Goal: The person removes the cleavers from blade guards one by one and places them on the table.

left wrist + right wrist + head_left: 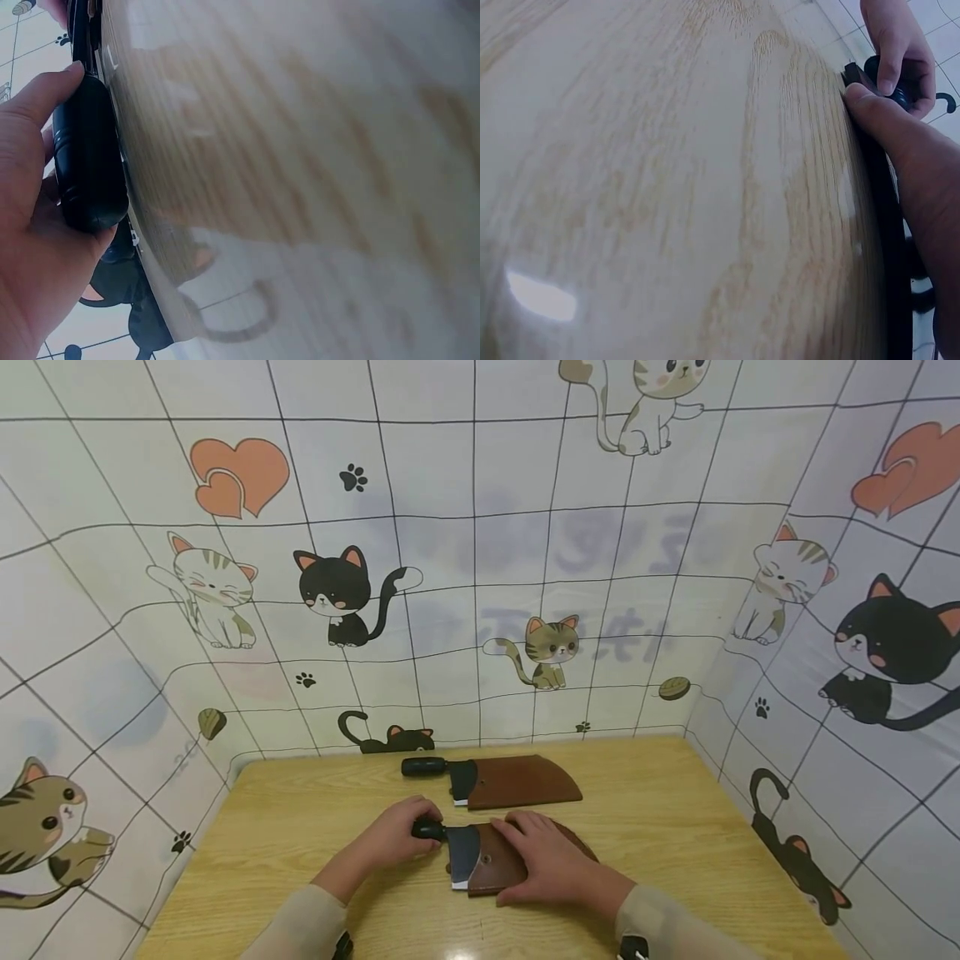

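A cleaver with a black handle and dark blade, its blade mostly inside a brown leather sheath (495, 860), lies flat across the front of the table. My left hand (402, 833) grips its black handle (90, 154), thumb along the top in the left wrist view. Across the sheath spans my right hand (551, 864), fingers toward the far edge and thumb at the near edge. The right wrist view shows the right thumb (881, 116) against the sheath close to the left hand. Part of the sheath's rounded end is hidden under the right hand.
Behind it lies a second, similar cleaver (423, 767) in a brown sheath (525, 781), handle also to the left. The wooden table (660, 827) is enclosed at the back and sides by white grid-patterned cloth (450, 552) with cartoon cats.
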`<state>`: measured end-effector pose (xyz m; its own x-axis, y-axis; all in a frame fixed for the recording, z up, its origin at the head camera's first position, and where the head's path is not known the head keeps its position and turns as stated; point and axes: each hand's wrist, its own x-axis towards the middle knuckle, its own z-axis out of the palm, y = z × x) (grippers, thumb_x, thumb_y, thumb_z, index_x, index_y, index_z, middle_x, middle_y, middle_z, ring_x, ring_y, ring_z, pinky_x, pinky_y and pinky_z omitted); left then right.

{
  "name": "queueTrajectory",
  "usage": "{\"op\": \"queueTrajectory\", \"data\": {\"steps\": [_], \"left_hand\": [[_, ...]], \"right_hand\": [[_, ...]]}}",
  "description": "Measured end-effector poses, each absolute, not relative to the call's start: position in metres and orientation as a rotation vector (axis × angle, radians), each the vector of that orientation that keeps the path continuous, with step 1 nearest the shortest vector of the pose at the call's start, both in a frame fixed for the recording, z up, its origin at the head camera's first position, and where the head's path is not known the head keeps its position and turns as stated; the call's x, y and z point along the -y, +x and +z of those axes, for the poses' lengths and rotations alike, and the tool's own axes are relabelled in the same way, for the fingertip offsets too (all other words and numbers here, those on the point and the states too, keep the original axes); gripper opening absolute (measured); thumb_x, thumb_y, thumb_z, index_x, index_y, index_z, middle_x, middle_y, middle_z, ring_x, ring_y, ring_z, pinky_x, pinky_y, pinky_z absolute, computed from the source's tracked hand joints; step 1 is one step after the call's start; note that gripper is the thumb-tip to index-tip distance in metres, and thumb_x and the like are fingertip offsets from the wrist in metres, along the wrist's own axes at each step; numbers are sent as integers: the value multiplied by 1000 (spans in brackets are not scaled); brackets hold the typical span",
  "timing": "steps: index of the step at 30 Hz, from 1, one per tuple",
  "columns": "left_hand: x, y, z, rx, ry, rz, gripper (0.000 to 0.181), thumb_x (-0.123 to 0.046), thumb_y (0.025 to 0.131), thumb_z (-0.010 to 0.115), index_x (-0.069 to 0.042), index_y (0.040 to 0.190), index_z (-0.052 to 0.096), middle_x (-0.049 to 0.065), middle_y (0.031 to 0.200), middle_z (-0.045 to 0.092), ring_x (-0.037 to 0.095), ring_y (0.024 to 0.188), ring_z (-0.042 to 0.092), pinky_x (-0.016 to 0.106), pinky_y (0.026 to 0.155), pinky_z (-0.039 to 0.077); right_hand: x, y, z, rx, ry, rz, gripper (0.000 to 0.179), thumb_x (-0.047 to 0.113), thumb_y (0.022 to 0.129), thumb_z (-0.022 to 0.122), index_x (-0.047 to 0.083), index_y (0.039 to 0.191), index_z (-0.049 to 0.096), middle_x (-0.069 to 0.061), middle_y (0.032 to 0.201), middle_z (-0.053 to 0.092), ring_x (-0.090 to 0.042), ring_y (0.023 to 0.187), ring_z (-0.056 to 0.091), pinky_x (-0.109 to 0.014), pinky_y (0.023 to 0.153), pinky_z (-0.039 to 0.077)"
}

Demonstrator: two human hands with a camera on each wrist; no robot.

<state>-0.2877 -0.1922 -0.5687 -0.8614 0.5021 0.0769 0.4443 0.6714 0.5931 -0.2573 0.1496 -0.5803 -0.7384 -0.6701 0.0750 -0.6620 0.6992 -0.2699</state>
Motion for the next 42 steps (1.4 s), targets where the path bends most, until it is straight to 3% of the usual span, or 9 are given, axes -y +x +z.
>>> {"op": "queueTrajectory", "data": {"steps": [14, 26, 35, 42], "left_hand": [[182, -284, -562, -2874, 769, 883, 28, -22, 90, 94, -19, 106, 72, -8, 100, 63, 14, 92, 61, 45, 87, 56], [185, -285, -564, -2906, 729, 936, 25, -25, 91, 93, -25, 109, 75, -13, 104, 66, 11, 98, 65, 43, 89, 58], [188, -287, -563, -2917, 743, 1092, 30, -21, 87, 94, -31, 107, 75, -17, 105, 67, 8, 98, 66, 37, 88, 57], [188, -284, -556, -2926, 747, 1171, 33, -18, 84, 94, -32, 105, 73, -18, 104, 67, 9, 97, 66, 37, 88, 57]], "right_hand": [[-149, -265, -586, -2898, -1184, -459, 115, 92, 84, 70, 17, 168, 45, 0, 149, 49, -22, 138, 48, -55, 116, 44], [-150, -265, -581, -2909, -1164, -481, 115, 91, 83, 71, 19, 169, 44, 1, 150, 48, -21, 137, 48, -54, 116, 44], [-154, -264, -563, -2916, -1204, -528, 111, 78, 85, 81, 18, 170, 44, 0, 154, 47, -21, 140, 46, -53, 114, 47], [-157, -265, -555, -2957, -1244, -474, 112, 80, 84, 80, 21, 171, 42, -1, 156, 46, -22, 144, 46, -54, 118, 44]]}}
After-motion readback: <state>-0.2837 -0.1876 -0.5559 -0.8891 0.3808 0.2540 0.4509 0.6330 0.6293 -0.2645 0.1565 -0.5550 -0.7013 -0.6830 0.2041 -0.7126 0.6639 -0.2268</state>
